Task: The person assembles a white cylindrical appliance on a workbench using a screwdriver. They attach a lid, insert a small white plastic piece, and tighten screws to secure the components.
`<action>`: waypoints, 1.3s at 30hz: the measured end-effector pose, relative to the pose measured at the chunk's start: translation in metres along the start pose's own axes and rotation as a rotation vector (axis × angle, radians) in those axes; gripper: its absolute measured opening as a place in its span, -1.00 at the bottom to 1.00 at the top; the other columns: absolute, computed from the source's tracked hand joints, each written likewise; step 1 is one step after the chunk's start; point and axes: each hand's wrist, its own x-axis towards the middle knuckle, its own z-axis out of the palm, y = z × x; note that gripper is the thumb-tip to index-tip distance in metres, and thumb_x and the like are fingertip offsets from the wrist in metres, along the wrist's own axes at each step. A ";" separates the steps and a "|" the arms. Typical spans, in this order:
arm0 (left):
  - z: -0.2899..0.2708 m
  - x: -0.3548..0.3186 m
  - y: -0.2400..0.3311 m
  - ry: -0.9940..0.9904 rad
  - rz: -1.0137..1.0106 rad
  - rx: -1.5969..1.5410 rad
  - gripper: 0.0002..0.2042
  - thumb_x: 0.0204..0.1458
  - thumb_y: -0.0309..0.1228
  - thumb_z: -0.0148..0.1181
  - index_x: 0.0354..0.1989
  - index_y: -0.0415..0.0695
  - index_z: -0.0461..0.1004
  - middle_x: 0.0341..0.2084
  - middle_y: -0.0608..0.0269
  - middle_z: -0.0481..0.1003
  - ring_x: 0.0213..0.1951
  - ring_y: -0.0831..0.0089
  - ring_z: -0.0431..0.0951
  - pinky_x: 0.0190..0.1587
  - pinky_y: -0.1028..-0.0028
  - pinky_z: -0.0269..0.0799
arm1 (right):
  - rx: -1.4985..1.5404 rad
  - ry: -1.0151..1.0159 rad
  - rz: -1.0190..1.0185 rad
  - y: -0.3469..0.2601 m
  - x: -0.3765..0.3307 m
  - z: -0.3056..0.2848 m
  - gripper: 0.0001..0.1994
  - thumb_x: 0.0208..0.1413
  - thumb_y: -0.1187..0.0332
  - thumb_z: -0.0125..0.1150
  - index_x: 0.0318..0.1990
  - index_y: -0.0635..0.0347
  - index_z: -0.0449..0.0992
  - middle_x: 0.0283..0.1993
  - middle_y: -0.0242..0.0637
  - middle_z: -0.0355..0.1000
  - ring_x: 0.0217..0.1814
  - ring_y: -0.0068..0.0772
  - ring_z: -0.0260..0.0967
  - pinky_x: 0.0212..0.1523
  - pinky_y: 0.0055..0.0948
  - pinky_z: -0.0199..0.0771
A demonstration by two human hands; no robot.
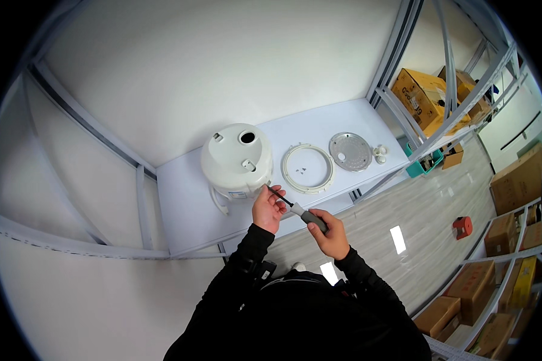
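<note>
White walls close in a corner of the room, and a grey metal rack frame (403,48) runs up beside it. Off to the right the pale wood-look floor (427,210) stretches away, lined with shelving stacked with brown cardboard boxes (518,177); a small red object (462,227) sits on the floor, and a teal bin (417,167) stands under the rack.

The white worktop (186,198) fills the corner. On it, nearest the person, a white rice cooker body (236,161) sits upside down or lid-side up, I cannot tell which, with a dark round hole near its top. Just to its right lies a white plastic ring (308,168), with a few tiny screws inside it. Beyond that lies a round perforated metal plate (350,151), and beside it a couple of small white knobs (379,154).

The screwdriver (299,211) is held in the air above the near edge of the worktop, just beside the cooker. Its long axis slants from lower right to upper left, the dark shaft pointing up-left toward the cooker's lower rim. The right hand (330,233) is clamped round the grey handle; the left hand (268,208) has its grip pinched together on the shaft near the tip.
</note>
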 end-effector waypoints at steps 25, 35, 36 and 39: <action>0.005 -0.001 0.008 0.009 -0.080 -0.082 -0.54 0.29 0.05 -0.11 -0.05 -0.10 0.49 -0.28 0.32 0.50 -0.40 0.45 0.38 -0.23 0.35 0.37 | -0.122 0.040 -0.234 -0.010 -0.003 0.002 -0.62 0.06 0.47 0.43 0.08 0.17 0.60 -0.07 -0.18 0.44 -0.05 -0.21 0.43 -0.03 -0.36 0.46; 0.007 -0.002 0.011 -0.007 -0.103 -0.089 -0.53 0.26 0.06 -0.09 -0.06 -0.11 0.49 -0.29 0.31 0.50 -0.40 0.43 0.38 -0.23 0.33 0.36 | -0.111 0.046 -0.225 -0.010 -0.008 0.006 -0.66 0.06 0.58 0.38 0.03 0.17 0.63 0.00 -0.22 0.38 -0.09 -0.33 0.43 -0.10 -0.44 0.47; 0.006 -0.001 0.010 -0.011 -0.106 -0.087 -0.53 0.25 0.06 -0.09 -0.06 -0.11 0.49 -0.28 0.30 0.50 -0.39 0.43 0.39 -0.22 0.33 0.36 | -0.116 0.052 -0.231 -0.009 -0.008 0.006 -0.66 0.06 0.58 0.38 0.03 0.17 0.63 0.00 -0.22 0.38 -0.09 -0.33 0.43 -0.10 -0.44 0.47; 0.005 -0.002 0.010 -0.016 -0.119 -0.084 -0.55 0.25 0.03 -0.08 -0.03 -0.10 0.49 -0.25 0.30 0.51 -0.35 0.43 0.40 -0.20 0.33 0.37 | -0.130 0.070 -0.244 -0.008 -0.009 0.004 -0.67 0.06 0.58 0.39 0.01 0.17 0.64 0.00 -0.22 0.38 -0.08 -0.32 0.43 -0.08 -0.44 0.47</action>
